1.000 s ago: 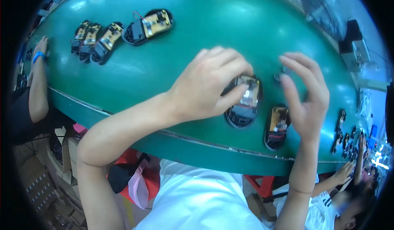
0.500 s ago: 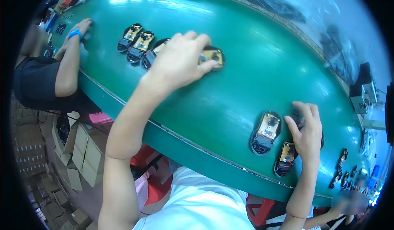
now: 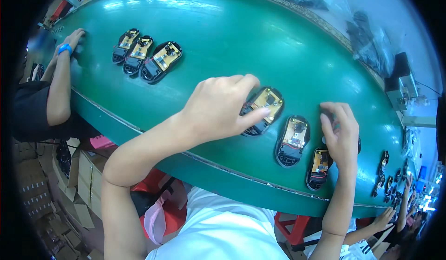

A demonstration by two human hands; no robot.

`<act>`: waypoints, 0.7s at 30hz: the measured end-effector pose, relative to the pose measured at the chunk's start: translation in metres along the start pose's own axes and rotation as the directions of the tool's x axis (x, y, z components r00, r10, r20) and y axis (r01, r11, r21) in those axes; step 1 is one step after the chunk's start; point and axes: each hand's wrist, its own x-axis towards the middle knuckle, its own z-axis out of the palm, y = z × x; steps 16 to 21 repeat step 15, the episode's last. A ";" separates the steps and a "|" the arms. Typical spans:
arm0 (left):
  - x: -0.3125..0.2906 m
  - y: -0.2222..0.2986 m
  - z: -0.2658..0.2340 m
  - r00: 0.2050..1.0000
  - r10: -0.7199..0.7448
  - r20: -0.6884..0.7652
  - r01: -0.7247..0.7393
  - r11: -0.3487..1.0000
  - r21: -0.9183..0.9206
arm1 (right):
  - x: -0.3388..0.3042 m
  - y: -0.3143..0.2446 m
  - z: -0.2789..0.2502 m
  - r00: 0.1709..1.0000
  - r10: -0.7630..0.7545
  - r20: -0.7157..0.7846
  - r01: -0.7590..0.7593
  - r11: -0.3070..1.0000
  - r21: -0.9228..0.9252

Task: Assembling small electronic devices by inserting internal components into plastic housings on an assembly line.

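Observation:
My left hand (image 3: 220, 104) grips an open black mouse base (image 3: 273, 97) with a tan circuit board, its thumb over the board and its fingers behind. The base rests on or just above the green table; I cannot tell which. Just right of it lies a similar mouse base (image 3: 292, 139), with a third mouse base (image 3: 319, 167) nearer the edge, beside my right wrist. My right hand (image 3: 344, 134) is curled, thumb and forefinger close together around something dark that is mostly hidden. Another dark piece shows behind that hand.
Three more open mouse bases (image 3: 160, 62) lie in a group at the far left of the green table (image 3: 209, 42). Small dark parts (image 3: 383, 165) sit at the right. A co-worker's arm (image 3: 60, 88) rests at the left edge; other people sit at the right. Cardboard boxes (image 3: 86, 181) stand below.
My left hand has brought one mouse base from the group at the left across to the right, beside the other two. The right hand's thumb and fingers have drawn closer together. The view has shifted slightly.

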 end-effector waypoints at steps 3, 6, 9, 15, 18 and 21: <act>0.001 0.018 0.001 0.995 -0.093 0.024 0.095 0.989 -0.114 | -0.001 0.006 -0.002 0.998 0.061 -0.030 -0.061 0.998 0.019; 0.006 0.005 0.000 0.997 -0.024 -0.070 0.012 0.986 -0.164 | 0.000 0.010 0.001 1.000 -0.008 -0.017 0.009 0.998 0.055; 0.011 -0.005 0.007 0.994 0.081 -0.071 -0.094 0.975 -0.200 | 0.002 0.008 -0.001 1.000 -0.006 0.000 0.006 0.996 0.085; 0.012 0.001 0.025 0.988 0.144 0.053 -0.132 0.973 -0.188 | -0.002 0.011 -0.007 0.995 -0.096 -0.029 0.096 0.995 0.005; 0.012 0.001 0.025 0.988 0.144 0.053 -0.132 0.973 -0.188 | -0.002 0.011 -0.007 0.995 -0.096 -0.029 0.096 0.995 0.005; 0.012 0.001 0.025 0.988 0.144 0.053 -0.132 0.973 -0.188 | -0.002 0.011 -0.007 0.995 -0.096 -0.029 0.096 0.995 0.005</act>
